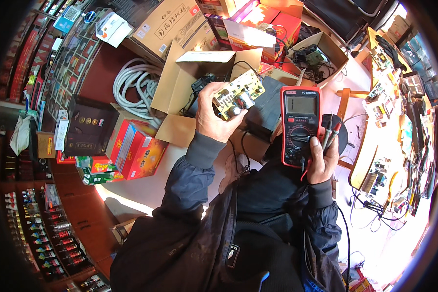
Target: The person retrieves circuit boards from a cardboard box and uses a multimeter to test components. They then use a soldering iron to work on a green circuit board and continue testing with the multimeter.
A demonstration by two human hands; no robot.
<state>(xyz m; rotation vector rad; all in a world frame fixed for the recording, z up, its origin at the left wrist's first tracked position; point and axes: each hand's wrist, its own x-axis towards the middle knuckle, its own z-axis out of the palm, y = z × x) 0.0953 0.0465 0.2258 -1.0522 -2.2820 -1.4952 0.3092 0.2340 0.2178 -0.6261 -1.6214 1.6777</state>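
Observation:
My left hand (pixel 211 119) is closed on the edge of a yellowish circuit board (pixel 227 97), tilted up with its components showing. A silver metal part and a dark round capacitor stand out on the board. My right hand (pixel 323 164) grips a red-and-black digital multimeter (pixel 297 127) near its lower right side, dial and grey screen facing up. Two test probes (pixel 332 130), one black and one with red, are tucked between the fingers of the same hand, tips pointing away from me. Board and meter are apart, and the probes touch neither.
Beyond the board stands an open cardboard box (pixel 173 97) with dark electronics inside. Another open box (pixel 338 61) holds cords and adapters. Coiled white cable (pixel 134 90) and red cartons (pixel 143 155) lie left. A wooden bench (pixel 362 168) with circuit boards runs along the right.

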